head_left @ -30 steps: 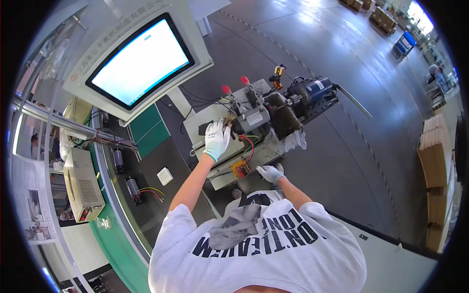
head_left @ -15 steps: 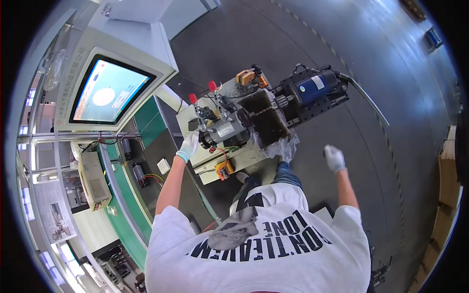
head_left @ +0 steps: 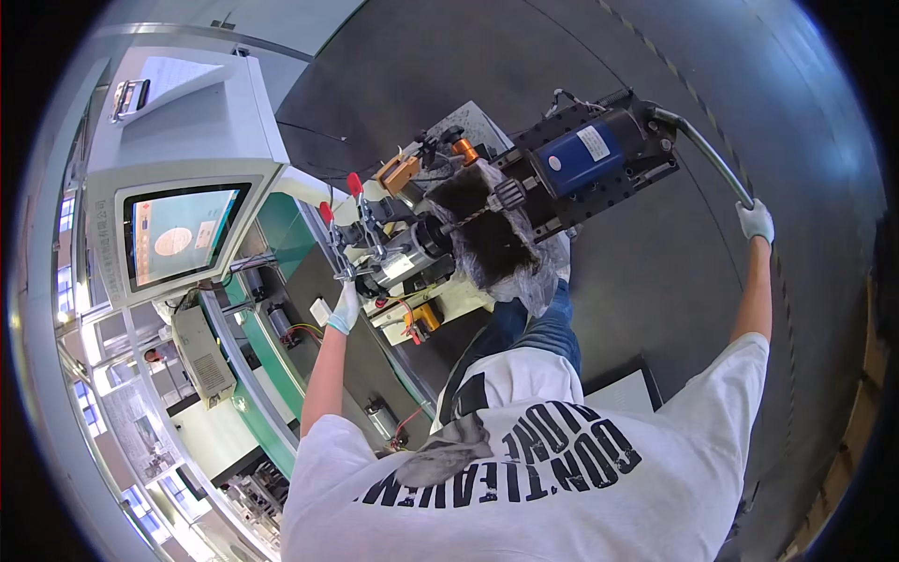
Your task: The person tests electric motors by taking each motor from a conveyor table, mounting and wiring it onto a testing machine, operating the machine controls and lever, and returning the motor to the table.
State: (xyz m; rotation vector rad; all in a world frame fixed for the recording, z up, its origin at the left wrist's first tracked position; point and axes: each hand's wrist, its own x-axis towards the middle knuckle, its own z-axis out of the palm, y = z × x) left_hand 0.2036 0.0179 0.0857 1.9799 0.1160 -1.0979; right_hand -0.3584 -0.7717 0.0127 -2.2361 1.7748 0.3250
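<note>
A grey cylindrical motor (head_left: pixel 401 266) lies in a fixture under two toggle clamps with red-tipped handles (head_left: pixel 355 184). My gloved left hand (head_left: pixel 345 307) is at the motor's outer end, its fingers closed against it and partly hidden. At the far right, my gloved right hand (head_left: pixel 756 222) is wrapped round the end of a long metal lever (head_left: pixel 712 159). This lever runs to a slide carrying a blue motor (head_left: pixel 585 157). A chuck (head_left: pixel 507 195) holds a drill bit pointing at the grey motor, above a dark tray (head_left: pixel 487 245) lined with clear plastic.
A white cabinet with a lit screen (head_left: pixel 178 234) stands at the left. Behind it runs a green-topped bench (head_left: pixel 272 375) with small motors and wires. Near the fixture sit an orange block (head_left: pixel 401 174) and a yellow part (head_left: pixel 426 317). My legs are close below the tray.
My right hand has gone from hanging free to holding the lever's end, further right. My left hand stays at the motor's end. The view has shifted and turned somewhat.
</note>
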